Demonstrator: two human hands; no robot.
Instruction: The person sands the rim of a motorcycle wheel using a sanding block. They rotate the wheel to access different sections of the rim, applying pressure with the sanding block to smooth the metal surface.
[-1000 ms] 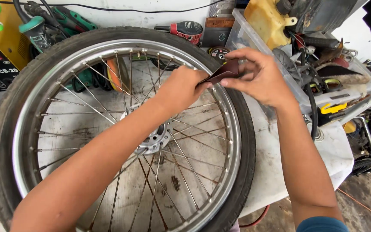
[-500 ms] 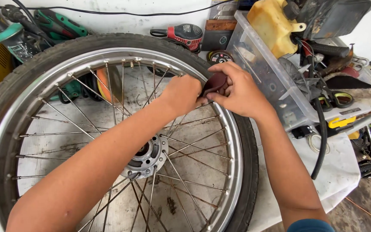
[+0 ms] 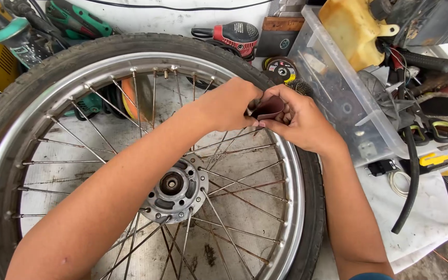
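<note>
Lying flat on the desk point(image 3: 421, 228), a spoked motorcycle wheel point(image 3: 146, 171) is seen; above its upper right rim, a folded brown sandpaper strip point(image 3: 269, 108) is pinched between left hand point(image 3: 229, 103) and right hand point(image 3: 302, 122), pressed together.

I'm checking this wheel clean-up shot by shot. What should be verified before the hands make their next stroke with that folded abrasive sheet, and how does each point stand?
1. Sheet gripped by both hands: ok. The left hand and right hand pinch the folded reddish-brown sheet between them.
2. Sheet folded, not crumpled: ok.
3. Sheet touching the rim: cannot tell; the hands hide the contact.
4. Wheel lying flat on the bench: ok; the hub faces up.
5. Spokes near the hands intact: ok, though some show rust.
6. Clutter clear of the right elbow: not ok; the clear plastic bin and black hose sit close beside it.
</note>
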